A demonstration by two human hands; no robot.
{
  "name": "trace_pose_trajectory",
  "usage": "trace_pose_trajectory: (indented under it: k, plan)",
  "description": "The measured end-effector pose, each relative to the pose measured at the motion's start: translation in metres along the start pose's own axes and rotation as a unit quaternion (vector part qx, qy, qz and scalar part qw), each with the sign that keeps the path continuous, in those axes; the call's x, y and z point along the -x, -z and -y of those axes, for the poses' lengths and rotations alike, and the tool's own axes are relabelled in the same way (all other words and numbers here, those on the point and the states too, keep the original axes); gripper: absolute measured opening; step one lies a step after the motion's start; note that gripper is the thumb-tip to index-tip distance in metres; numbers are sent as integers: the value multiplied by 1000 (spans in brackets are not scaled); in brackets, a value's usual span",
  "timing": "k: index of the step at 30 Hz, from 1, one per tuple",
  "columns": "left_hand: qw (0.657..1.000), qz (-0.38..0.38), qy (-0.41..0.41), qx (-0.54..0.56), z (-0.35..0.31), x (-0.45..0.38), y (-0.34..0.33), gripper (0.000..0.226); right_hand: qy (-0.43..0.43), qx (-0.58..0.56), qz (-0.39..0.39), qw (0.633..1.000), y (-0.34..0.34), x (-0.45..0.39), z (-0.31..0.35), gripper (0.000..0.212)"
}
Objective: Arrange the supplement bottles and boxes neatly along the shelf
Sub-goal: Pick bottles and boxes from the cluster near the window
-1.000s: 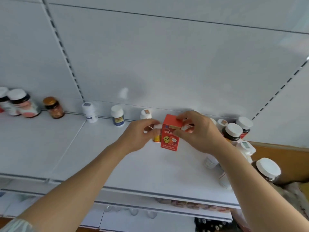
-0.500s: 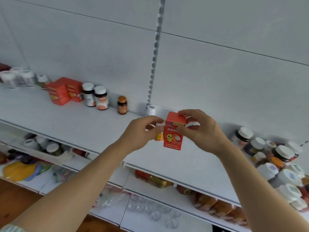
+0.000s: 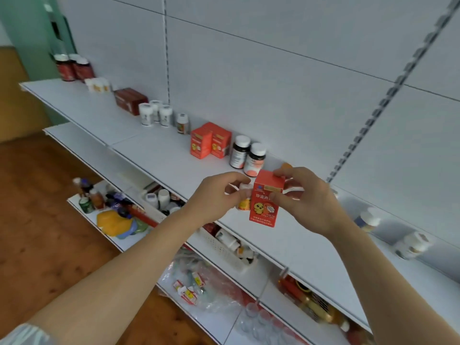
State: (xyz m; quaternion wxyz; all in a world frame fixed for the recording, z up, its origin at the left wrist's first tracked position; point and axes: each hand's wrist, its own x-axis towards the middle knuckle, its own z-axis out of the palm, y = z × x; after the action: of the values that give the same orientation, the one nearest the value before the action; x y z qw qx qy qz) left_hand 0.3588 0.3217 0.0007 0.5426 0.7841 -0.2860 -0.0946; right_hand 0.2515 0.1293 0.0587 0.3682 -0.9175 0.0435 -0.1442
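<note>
The right hand (image 3: pixel 307 202) pinches the red supplement box (image 3: pixel 265 199) upright by its top corner, above the shelf (image 3: pixel 159 155). The left hand (image 3: pixel 216 199) has its grip curled round a small white-capped bottle (image 3: pixel 244 200) just beside the box's left side.

Glossy red cardboard box (image 3: pixel 265 198), matt white metal shelf (image 3: pixel 159 155), wood floor (image 3: pixel 37 220)

— What's sitting around me here?

— I'm facing a pale grey back panel (image 3: pixel 249 70) that is filling twelve o'clock, with a slotted upright (image 3: pixel 388 95) running up toward one o'clock.

— And lower down?

— A white shelf board (image 3: pixel 159 155) is stretching from ten o'clock across to four. A wooden floor (image 3: pixel 44 220) is showing warm brown at eight o'clock, and a green wall (image 3: pixel 27 26) is standing at eleven. Soft, even light is falling over everything.
</note>
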Motion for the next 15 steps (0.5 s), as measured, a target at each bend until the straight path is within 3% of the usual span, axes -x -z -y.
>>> trace_pose_trajectory:
  k: [11, 15]
  plan:
    - [994, -37, 19, -97, 42, -81, 113, 19, 55, 40, 36, 997, -77, -150, 13, 46]
    - [995, -44, 29, -81, 62, -110, 138, 19, 49, 71, 39, 996, -101, -191, 3, 52]
